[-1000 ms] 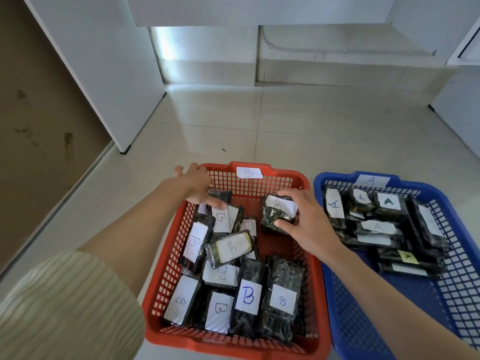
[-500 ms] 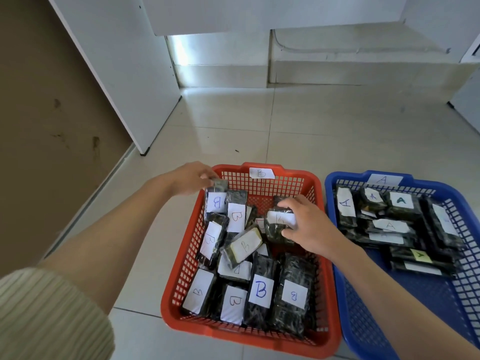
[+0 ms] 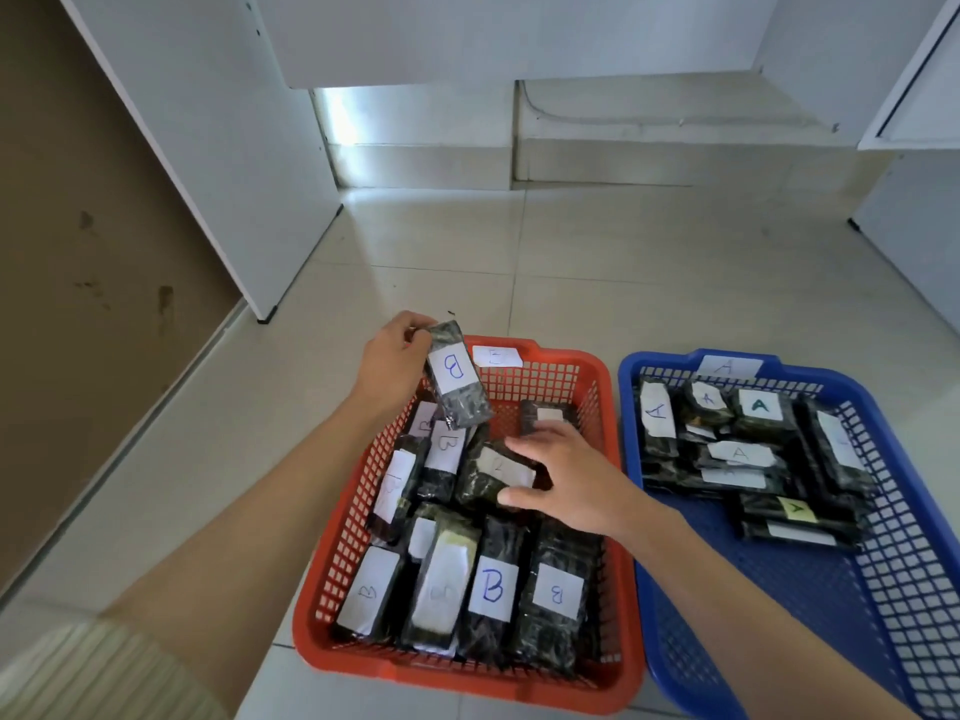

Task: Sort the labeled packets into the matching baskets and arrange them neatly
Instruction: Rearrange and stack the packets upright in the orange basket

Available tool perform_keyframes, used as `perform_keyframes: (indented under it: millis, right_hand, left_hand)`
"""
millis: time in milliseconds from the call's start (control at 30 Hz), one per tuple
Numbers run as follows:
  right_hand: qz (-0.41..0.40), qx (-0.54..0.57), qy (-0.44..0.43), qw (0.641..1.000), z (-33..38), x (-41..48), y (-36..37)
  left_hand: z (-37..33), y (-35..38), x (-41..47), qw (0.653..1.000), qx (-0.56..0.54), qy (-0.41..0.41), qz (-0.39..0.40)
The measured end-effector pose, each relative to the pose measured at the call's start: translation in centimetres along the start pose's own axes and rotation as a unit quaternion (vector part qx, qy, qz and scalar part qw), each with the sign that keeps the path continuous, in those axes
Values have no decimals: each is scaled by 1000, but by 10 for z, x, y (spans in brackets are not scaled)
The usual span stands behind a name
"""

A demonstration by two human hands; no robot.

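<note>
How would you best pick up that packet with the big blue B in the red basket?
Probably from above, with the grip on its far short end: the packet lies flat, neighbours hard against both long sides, near end by the red basket wall.

Packets (image 3: 556, 595) crowd the red basket (image 3: 441, 678) from wall to wall. You can pass freely over the blue basket's (image 3: 831, 605) bare near half and the floor (image 3: 623, 283) beyond.
</note>
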State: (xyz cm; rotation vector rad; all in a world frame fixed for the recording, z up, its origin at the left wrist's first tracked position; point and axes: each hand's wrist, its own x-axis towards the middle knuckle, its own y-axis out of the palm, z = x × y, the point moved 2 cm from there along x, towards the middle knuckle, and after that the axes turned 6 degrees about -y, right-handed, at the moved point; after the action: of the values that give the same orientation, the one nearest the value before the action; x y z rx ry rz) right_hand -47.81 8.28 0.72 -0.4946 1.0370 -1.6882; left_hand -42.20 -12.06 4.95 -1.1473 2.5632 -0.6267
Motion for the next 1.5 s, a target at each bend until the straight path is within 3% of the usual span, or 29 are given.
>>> perform_keyframes:
  millis: [167, 267, 433, 500, 567, 667, 833, 933, 1267, 1500]
  right_hand:
    - [-153, -148, 62, 975, -29, -20, -37]
    - [-108, -190, 110, 970, -42, -28, -33]
    - [-91, -215, 106, 967, -51, -27, -18]
    - [-93, -219, 105, 966, -55, -27, -14]
    - [-100, -227, 103, 963, -59, -27, -8]
    - [-107, -224, 96, 964, -64, -28, 2]
    - [-120, -189, 95, 970, -59, -29, 5]
    - [-110, -157, 108, 975, -56, -30, 3]
    - [-103, -58, 164, 979, -39, -28, 1]
    - [-91, -81, 166, 979, -38, -34, 1]
  left_hand:
    - [0, 51, -9, 1000, 17, 9, 20]
    - [-2, 82, -6, 998, 55, -7, 38]
    - [-1, 129, 5, 993, 73, -67, 64]
    - [5, 144, 3, 985, 112, -71, 109]
    - [13, 153, -3, 973, 143, -62, 170]
    - [20, 152, -11, 959, 203, -11, 195]
    - [18, 139, -22, 930, 221, 5, 295]
    - [17, 139, -27, 921, 276, 44, 272]
    - [15, 148, -33, 918, 309, 50, 245]
    - [17, 150, -39, 921, 311, 69, 226]
